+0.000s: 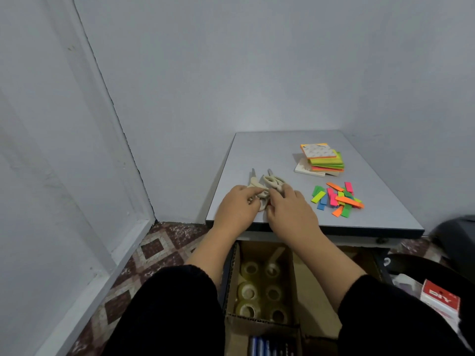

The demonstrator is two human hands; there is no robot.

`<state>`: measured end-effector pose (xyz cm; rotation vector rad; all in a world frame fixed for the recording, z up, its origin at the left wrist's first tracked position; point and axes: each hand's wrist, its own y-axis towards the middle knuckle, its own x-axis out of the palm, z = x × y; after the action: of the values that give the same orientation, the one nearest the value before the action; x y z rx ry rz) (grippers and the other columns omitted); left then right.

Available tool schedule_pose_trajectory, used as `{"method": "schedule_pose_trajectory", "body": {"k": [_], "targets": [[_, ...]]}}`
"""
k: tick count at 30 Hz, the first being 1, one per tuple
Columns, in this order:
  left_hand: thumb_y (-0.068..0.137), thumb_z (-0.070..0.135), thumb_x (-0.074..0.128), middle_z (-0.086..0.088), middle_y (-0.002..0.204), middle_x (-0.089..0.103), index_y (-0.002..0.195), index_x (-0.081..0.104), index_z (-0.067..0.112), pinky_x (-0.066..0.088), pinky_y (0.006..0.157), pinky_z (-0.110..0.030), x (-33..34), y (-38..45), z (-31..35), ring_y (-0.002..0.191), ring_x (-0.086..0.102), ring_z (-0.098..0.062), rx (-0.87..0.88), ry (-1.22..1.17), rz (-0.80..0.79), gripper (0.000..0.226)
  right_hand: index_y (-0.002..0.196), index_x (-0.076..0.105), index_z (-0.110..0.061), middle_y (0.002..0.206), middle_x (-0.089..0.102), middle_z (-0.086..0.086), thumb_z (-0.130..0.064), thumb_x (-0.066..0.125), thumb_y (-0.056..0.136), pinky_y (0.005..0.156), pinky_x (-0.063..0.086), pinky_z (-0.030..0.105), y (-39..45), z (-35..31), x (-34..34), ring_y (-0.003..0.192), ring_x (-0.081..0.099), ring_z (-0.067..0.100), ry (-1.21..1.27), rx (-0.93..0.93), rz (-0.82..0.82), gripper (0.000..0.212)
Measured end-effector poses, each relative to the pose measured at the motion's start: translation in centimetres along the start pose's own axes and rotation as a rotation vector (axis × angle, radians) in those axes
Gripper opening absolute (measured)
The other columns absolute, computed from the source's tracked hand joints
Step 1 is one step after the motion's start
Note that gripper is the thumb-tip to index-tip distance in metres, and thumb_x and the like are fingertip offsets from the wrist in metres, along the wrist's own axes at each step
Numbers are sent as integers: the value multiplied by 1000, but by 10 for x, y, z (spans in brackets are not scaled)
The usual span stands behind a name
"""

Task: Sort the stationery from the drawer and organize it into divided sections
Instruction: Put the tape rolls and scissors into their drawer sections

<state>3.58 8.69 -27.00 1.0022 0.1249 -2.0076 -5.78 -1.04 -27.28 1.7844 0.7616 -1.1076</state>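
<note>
Two hands meet over a cluster of beige scissors (267, 187) near the front left edge of a grey table (270, 150), at the centre of the frame. The left hand (237, 208) curls its fingers around the scissor handles from the left; the right hand (290, 210) lies over them from the right, fingers bent onto the handles. Whether either hand grips firmly or merely rests there cannot be told. The blades point toward the wall.

To the right on the table sits a slanted stack of sticky notes (321, 159) in orange, green and pink. Just below it in the frame lies a loose heap of neon tabs (338, 199), well apart from the scissors.

Beneath the table edge, at lower centre between the black sleeves, a cardboard box (231, 278) with dividers stands open. Its left section holds clear tape rolls (259, 291) in two rows; a section at the bottom edge holds pens (267, 346). At lower right a red and white pack (440, 299) is visible.
</note>
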Motion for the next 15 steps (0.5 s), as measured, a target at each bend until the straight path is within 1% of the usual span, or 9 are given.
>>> {"method": "schedule_pose_trajectory", "body": {"k": [3,5,8,9,10,11,12,14,15], "targets": [[87,16,52,2,120,61,125,61,30,50,91,-33,-6,2,6,102,58,-15,-80,-107,-17,41,136,45,-23,137,46,7,-34,39,96,96,40,37,3,0,-8,117,46,25,-24,14,-35,42],[85,15,52,3,119,60,131,53,29,51,87,-33,-11,5,12,100,59,-15,-143,-184,-2,47,137,45,-27,133,50,6,-37,40,94,96,39,40,8,0,-16,118,47,26,13,33,-52,44],[90,16,48,-3,123,56,136,48,19,47,83,-30,-17,14,17,99,58,-18,-220,-177,66,46,130,50,-22,122,55,8,-36,42,94,87,42,38,18,2,-29,111,50,27,112,138,-29,40],[91,14,46,-5,119,57,130,53,14,45,79,-28,-19,17,18,96,57,-19,-239,-129,73,40,126,52,-18,120,56,10,-35,41,94,86,42,38,23,4,-32,109,50,28,102,199,-39,38],[91,11,45,-5,109,59,117,60,10,42,73,-26,-20,21,17,90,56,-21,-256,-78,69,30,121,54,-14,119,56,12,-36,41,95,86,43,38,28,6,-34,109,50,30,67,257,-65,36],[90,8,44,-6,92,59,95,63,8,39,65,-25,-21,25,15,80,54,-22,-282,-38,61,20,115,56,-12,117,57,13,-36,41,95,88,43,38,33,8,-35,109,51,31,28,305,-100,35],[89,6,44,-6,75,52,75,55,7,34,57,-25,-21,29,14,68,48,-21,-311,-15,56,18,108,56,-11,114,59,13,-37,41,94,88,44,38,38,10,-36,107,53,31,6,341,-137,33],[87,3,46,-4,60,40,62,41,9,27,48,-25,-20,36,11,55,36,-18,-360,33,40,26,94,53,-14,103,60,10,-36,43,94,84,45,36,47,13,-36,102,56,29,15,385,-201,25],[86,3,48,-4,61,43,64,43,9,28,46,-24,-19,39,10,55,38,-18,-370,63,31,23,87,51,-14,97,59,8,-34,45,93,82,44,36,50,13,-35,101,57,28,28,399,-223,21]]}}
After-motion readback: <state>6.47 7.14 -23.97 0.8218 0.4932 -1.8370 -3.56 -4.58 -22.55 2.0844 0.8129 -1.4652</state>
